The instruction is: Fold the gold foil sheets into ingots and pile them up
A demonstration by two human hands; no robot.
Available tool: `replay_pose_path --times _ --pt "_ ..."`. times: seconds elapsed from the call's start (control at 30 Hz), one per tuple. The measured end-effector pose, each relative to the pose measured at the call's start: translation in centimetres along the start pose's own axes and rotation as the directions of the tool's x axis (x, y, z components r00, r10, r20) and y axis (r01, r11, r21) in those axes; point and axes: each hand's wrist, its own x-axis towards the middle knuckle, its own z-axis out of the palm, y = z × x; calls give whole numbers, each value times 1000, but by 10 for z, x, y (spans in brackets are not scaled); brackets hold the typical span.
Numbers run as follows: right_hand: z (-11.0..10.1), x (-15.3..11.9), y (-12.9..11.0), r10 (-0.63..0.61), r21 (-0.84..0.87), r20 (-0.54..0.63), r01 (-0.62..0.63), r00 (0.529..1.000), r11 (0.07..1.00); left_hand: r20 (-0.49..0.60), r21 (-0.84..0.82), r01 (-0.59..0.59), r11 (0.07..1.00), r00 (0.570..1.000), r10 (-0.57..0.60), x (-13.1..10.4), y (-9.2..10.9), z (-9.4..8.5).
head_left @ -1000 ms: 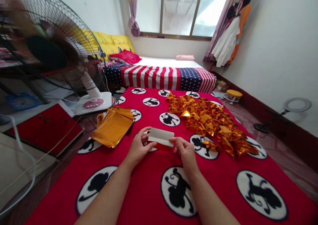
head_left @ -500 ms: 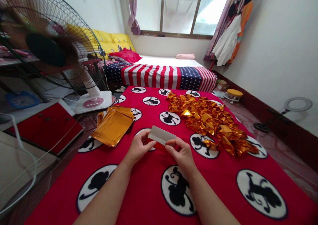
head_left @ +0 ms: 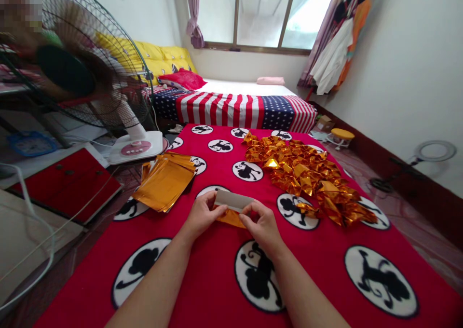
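A small foil sheet, grey on its upper face and gold below, is held above the red cloth with a fold across it. My left hand pinches its left end between thumb and fingers. The right end is gripped the same way by my right hand. To the left lies a stack of flat gold sheets. On the right is a long heap of folded gold foil pieces, with one small piece at its near side.
The red cloth with monkey circles covers the work surface. A fan stands at the left, near a red-fronted cabinet. Behind is a bed with a striped cover. A yellow stool and ring light are on the right.
The sheet's grey upper part has tipped and looks narrower, and a gold part now shows below it between my hands. Both hands stay in nearly the same place.
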Motion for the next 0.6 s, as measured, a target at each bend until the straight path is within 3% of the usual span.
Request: replay_pose_path --times 0.17,0.3,0.6 --pt "4 1 3 67 202 -53 -55 996 978 -71 -65 -11 998 997 6 1 -8 -1" --pt "6 3 1 137 387 -8 -123 991 914 -72 -88 -30 996 997 24 1 -9 0" --pt "6 2 0 132 302 -25 -119 991 946 -226 -114 -53 992 974 26 3 -7 3"
